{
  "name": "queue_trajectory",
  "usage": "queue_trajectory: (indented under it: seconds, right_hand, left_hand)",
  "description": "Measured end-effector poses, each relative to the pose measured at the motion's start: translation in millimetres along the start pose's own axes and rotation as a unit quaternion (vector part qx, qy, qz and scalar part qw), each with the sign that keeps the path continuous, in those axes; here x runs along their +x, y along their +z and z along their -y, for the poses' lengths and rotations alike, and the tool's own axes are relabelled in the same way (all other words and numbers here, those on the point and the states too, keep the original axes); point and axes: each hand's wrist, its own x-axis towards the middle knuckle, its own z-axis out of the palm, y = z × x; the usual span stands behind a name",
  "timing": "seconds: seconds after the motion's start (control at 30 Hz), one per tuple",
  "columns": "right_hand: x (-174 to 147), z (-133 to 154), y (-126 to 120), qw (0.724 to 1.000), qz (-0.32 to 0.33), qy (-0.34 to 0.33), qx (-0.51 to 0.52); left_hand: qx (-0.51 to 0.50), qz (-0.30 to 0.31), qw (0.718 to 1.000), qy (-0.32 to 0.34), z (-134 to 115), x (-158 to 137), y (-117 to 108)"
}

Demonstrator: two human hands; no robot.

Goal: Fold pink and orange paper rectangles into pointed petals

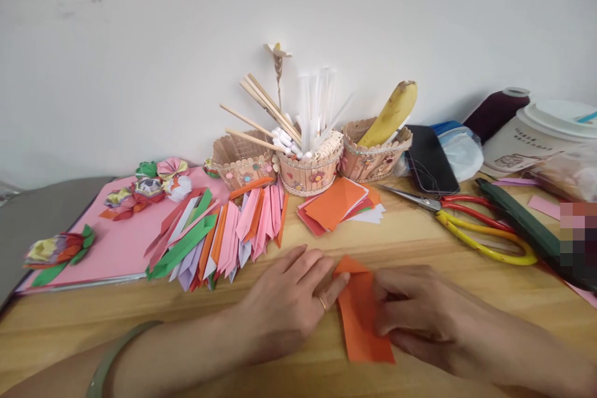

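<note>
A folded orange sheet of paper point(361, 323) lies on the wooden table in front of me, with a crease near its top edge. My left hand point(298, 298) rests palm down at its left, fingers stretched out, and one digit presses the paper's upper part. A ring and a green bangle are on that arm. Curled over the right side of the sheet, my right hand point(429, 317) has its fingers closed against the paper. Its fingertips are partly hidden. Beyond my hands lies a small stack of orange and red paper point(333, 205).
Folded coloured paper strips point(224, 236) lie left, beside paper flowers point(149, 186) on a pink board point(116, 249). Decorated baskets point(308, 177) hold sticks, straws and a banana point(392, 112). To the right are scissors point(480, 224), a phone point(431, 158), a dark green tool point(522, 217) and a tub point(522, 137).
</note>
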Motion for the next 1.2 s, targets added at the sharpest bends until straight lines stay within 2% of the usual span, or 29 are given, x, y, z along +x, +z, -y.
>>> queue_trajectory:
  seconds: [0.13, 0.2, 0.33, 0.5, 0.77, 1.0, 1.2]
  right_hand:
    - [3, -7, 15, 0.985, -0.129, 0.003, -0.112]
    - [2, -10, 20, 0.978, -0.153, -0.001, -0.144]
    - [3, -9, 19, 0.981, -0.133, -0.018, -0.142]
    - [4, -5, 15, 0.989, -0.113, -0.006, -0.097]
    - [7, -6, 26, 0.985, -0.132, 0.111, -0.013]
    - [12, -1, 30, 0.973, -0.169, 0.148, -0.044]
    - [13, -3, 35, 0.969, -0.178, 0.155, -0.067]
  left_hand:
    - [-0.03, -0.067, 0.996, 0.052, -1, -2, -4]
    - [-0.044, -0.065, 0.994, 0.07, -2, -2, -4]
    - [-0.051, -0.043, 0.996, 0.067, -3, -1, -2]
    - [-0.076, -0.05, 0.995, 0.047, -2, 1, -2]
    - [-0.1, -0.064, 0.992, 0.03, -3, 5, -6]
    - [-0.089, -0.031, 0.995, 0.025, -4, 2, -3]
    - [-0.1, -0.042, 0.993, 0.038, -2, 5, -11]
